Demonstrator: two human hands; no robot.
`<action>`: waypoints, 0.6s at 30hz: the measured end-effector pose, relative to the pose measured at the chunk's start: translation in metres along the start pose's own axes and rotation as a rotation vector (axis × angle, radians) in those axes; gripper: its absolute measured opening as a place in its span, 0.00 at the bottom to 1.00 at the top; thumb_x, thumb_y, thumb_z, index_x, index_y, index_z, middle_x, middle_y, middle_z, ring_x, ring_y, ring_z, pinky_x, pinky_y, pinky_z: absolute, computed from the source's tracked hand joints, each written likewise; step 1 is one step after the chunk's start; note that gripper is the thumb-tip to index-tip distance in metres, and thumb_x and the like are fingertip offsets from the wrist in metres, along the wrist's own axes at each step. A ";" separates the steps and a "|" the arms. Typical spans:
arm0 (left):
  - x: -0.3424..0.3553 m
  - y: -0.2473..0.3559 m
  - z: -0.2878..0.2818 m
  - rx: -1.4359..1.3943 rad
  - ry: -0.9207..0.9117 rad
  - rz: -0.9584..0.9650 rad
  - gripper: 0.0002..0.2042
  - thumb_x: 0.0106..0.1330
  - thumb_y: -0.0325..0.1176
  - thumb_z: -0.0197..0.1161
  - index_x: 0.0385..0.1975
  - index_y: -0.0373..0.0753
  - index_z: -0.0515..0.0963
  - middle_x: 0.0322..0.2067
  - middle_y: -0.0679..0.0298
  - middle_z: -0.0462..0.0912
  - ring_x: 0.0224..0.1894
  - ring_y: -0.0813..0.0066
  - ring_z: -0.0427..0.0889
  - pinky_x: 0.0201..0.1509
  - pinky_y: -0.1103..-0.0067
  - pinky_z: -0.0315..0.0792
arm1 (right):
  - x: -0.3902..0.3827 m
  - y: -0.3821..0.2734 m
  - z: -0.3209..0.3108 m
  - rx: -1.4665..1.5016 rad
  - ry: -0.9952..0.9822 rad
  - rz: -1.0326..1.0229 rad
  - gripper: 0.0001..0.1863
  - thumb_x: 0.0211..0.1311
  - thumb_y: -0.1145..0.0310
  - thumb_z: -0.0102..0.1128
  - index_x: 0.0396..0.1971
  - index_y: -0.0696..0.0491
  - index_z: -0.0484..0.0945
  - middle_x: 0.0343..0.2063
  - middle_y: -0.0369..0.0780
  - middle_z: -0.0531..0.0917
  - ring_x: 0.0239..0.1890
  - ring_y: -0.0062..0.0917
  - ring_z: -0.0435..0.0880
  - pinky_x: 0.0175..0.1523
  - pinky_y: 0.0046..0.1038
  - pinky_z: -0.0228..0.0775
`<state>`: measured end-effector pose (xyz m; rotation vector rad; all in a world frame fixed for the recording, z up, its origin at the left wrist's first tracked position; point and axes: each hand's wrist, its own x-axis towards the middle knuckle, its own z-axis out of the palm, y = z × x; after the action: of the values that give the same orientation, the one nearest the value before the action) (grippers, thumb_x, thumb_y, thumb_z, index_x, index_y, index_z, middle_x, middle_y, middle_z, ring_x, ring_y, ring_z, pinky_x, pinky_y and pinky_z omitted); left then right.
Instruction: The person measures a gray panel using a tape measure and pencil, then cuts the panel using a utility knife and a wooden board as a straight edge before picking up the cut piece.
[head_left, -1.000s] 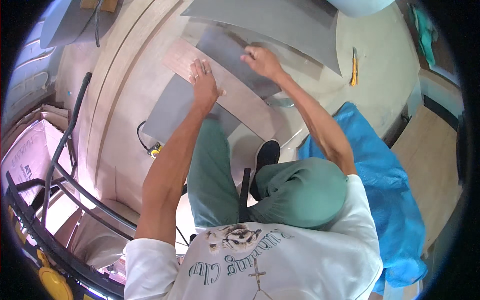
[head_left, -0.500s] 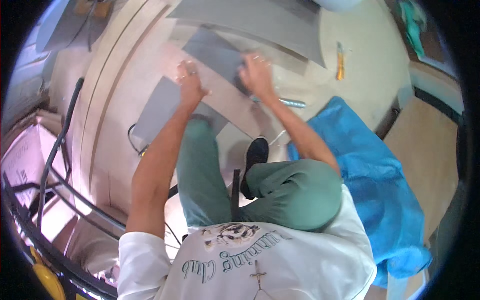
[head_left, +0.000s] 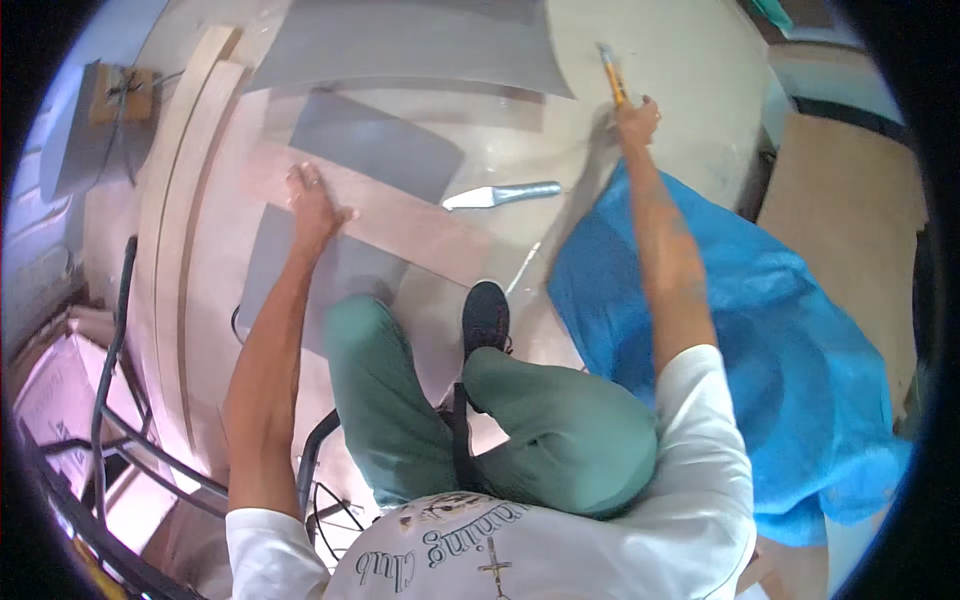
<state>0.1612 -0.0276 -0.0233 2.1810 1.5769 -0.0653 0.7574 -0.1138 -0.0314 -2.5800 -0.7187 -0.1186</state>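
My left hand lies with fingers apart on a pale wooden strip. The strip crosses grey sheets, one near its lower edge and one above it. At the upper right, my right hand grips the lower end of a yellow utility knife, whose top points away from me. A flat metal tool with a silvery handle lies between my hands, just right of the wooden strip.
A large grey sheet lies at the back. Long planks and a dark metal frame are at left. A crumpled blue tarp and plywood panel are at right. My knees and foot are below the strip.
My right hand has moved right, from the dark sheet to the knife, and taken hold of it. The metal tool now shows fully. The view has shifted; my left hand stays on the strip.
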 end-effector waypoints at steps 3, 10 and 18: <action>0.003 0.010 0.004 0.000 -0.020 -0.048 0.65 0.38 0.42 0.87 0.75 0.28 0.48 0.75 0.34 0.44 0.76 0.31 0.45 0.77 0.52 0.52 | 0.033 0.041 0.025 -0.115 -0.256 -0.288 0.30 0.58 0.58 0.64 0.58 0.58 0.74 0.51 0.56 0.81 0.55 0.50 0.81 0.59 0.49 0.73; -0.003 0.016 -0.008 -0.056 0.021 -0.065 0.65 0.35 0.46 0.87 0.74 0.29 0.51 0.75 0.33 0.43 0.77 0.33 0.45 0.74 0.43 0.55 | 0.060 0.051 0.021 -0.100 -0.571 -0.036 0.24 0.57 0.60 0.71 0.45 0.65 0.80 0.36 0.48 0.87 0.40 0.39 0.87 0.45 0.39 0.80; -0.023 -0.005 -0.012 -0.077 0.110 -0.024 0.64 0.37 0.47 0.87 0.74 0.30 0.53 0.74 0.36 0.48 0.76 0.35 0.48 0.74 0.45 0.56 | -0.037 -0.033 0.033 0.976 -0.233 0.606 0.13 0.61 0.67 0.65 0.35 0.64 0.80 0.32 0.45 0.84 0.31 0.30 0.83 0.36 0.37 0.80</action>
<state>0.1461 -0.0425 -0.0078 2.1385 1.6376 0.1082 0.7075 -0.0910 -0.0545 -1.7460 0.0123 0.5847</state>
